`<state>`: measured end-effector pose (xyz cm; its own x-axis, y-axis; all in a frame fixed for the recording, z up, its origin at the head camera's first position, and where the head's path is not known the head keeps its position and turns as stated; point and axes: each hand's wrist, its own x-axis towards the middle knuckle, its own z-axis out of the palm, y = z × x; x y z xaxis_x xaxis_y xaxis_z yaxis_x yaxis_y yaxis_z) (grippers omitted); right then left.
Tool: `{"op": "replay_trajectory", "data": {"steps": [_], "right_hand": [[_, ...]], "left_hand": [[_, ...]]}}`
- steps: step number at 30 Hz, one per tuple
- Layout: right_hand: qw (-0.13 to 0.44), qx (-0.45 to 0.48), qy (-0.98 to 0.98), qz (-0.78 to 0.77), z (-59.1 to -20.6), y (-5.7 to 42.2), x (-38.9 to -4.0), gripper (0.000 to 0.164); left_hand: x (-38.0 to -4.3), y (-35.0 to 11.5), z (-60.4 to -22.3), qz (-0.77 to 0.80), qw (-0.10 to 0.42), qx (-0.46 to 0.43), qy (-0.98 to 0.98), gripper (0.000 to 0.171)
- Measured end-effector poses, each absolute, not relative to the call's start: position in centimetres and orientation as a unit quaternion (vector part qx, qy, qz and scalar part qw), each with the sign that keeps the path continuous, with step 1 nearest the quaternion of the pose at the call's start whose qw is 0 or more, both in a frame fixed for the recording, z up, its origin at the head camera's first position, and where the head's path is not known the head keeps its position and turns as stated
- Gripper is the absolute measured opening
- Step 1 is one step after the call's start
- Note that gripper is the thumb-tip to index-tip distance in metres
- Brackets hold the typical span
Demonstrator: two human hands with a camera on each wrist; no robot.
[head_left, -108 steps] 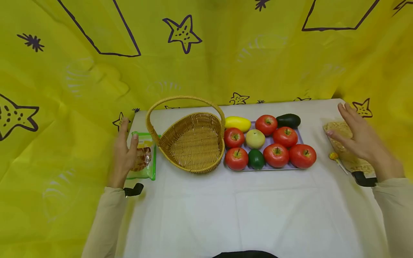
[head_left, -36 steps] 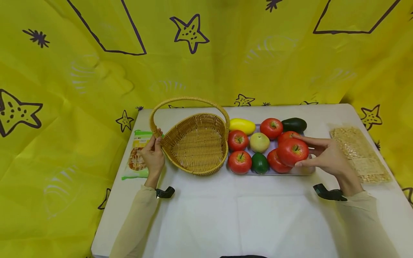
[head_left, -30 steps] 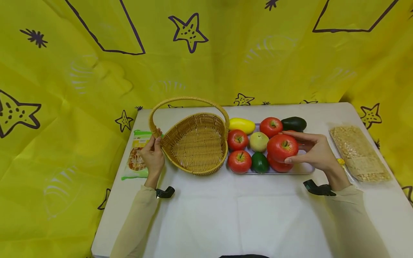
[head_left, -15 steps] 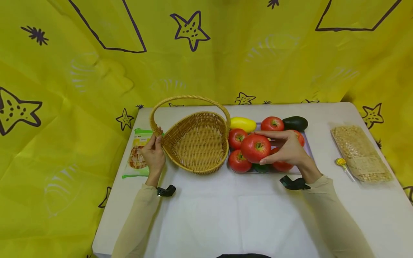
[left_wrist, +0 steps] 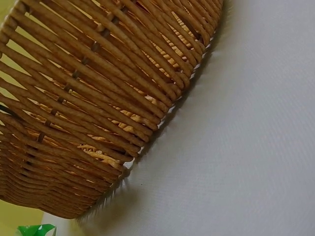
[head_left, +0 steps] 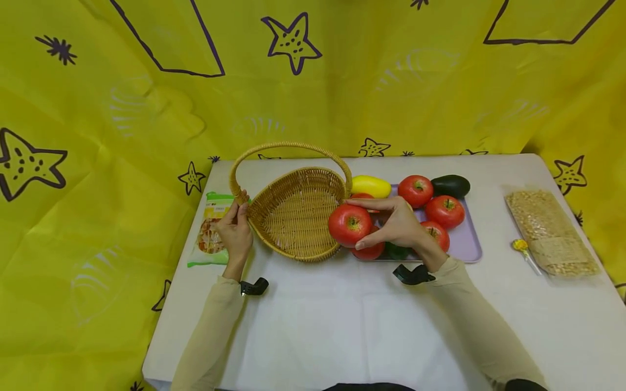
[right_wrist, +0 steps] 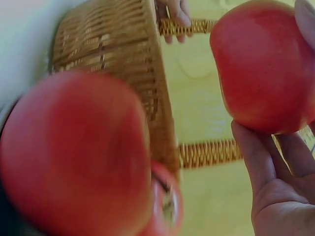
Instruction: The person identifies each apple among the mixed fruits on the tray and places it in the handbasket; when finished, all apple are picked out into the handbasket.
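Note:
My right hand [head_left: 400, 224] pinches a red apple [head_left: 348, 225] between thumb and fingers, at the right rim of a heart-shaped wicker basket [head_left: 300, 220]. The right wrist view shows the held apple [right_wrist: 266, 64] raised beside the basket wall [right_wrist: 110, 44], with another apple [right_wrist: 74, 157] below. With its thumb and fingers my left hand [head_left: 237, 231] grips the left foot of the tall basket handle [head_left: 288, 145]. Nothing lies inside the basket. The left wrist view shows only woven wall [left_wrist: 98, 93] close up; the left fingers are out of that view.
A lilac tray [head_left: 470, 241] right of the basket bears several red apples [head_left: 445, 212], a yellow oblong fruit [head_left: 370, 186] and a dark green one [head_left: 451, 185]. A green-edged food packet [head_left: 211, 239] lies left; a flake-filled bag [head_left: 550, 233] and lollipop [head_left: 520, 246] lie right.
My right hand took the apple from the tray's front right and carried it leftward over the tray to the basket rim. My left hand moved in to the basket handle and stayed there.

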<state>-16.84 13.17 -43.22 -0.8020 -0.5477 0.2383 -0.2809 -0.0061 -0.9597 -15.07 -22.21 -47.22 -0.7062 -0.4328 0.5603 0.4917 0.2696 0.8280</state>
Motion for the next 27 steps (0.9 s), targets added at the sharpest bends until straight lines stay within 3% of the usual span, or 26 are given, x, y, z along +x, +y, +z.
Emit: {"op": "replay_trajectory", "data": {"steps": [7,18,27], "right_hand": [[0.135,-0.303,0.692,-0.641,-42.8,10.2,-17.1,0.08],[0.179,-0.289,0.665,-0.665,-41.5,5.8,-17.8,0.077],[0.178,-0.29,0.686,-0.643,-39.7,2.4,-18.7,0.078]], "left_hand": [[-14.8,-22.0,-47.3,-0.568,0.398,0.008,-0.72,0.023],[-15.1,-22.2,-47.1,-0.607,0.389,-0.021,-0.693,0.028],[-15.1,-22.1,-47.2,-0.595,0.392,-0.016,-0.702,0.027]]}}
